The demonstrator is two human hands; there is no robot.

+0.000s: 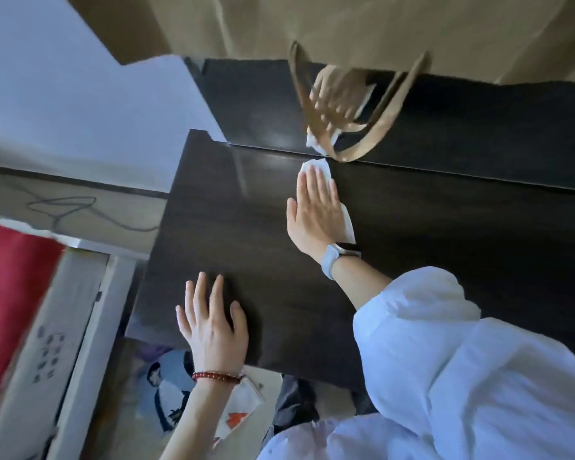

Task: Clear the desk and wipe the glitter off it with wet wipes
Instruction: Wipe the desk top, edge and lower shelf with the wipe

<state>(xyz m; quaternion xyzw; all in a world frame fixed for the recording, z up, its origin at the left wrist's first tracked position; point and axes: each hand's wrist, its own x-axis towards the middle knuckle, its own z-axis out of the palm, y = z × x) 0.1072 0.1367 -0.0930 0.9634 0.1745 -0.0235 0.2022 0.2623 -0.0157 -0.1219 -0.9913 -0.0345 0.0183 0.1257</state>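
my right hand lies flat, fingers spread, pressing the wet wipe onto the dark counter; my left hand rests open, well apart, near the front edge.

A single head-worn wide-angle camera looks steeply down and forward from above the person's chest. The view is tilted, so the dark desk runs diagonally across the frame, its back panel rising toward the top. The camera sits close: the left hand and the right hand fill the middle, and a white sleeve crowds the lower right corner. The floor beside the desk shows at the left edge. Wide-angle distortion bends the outer lines, and parts of the frame are blurred.
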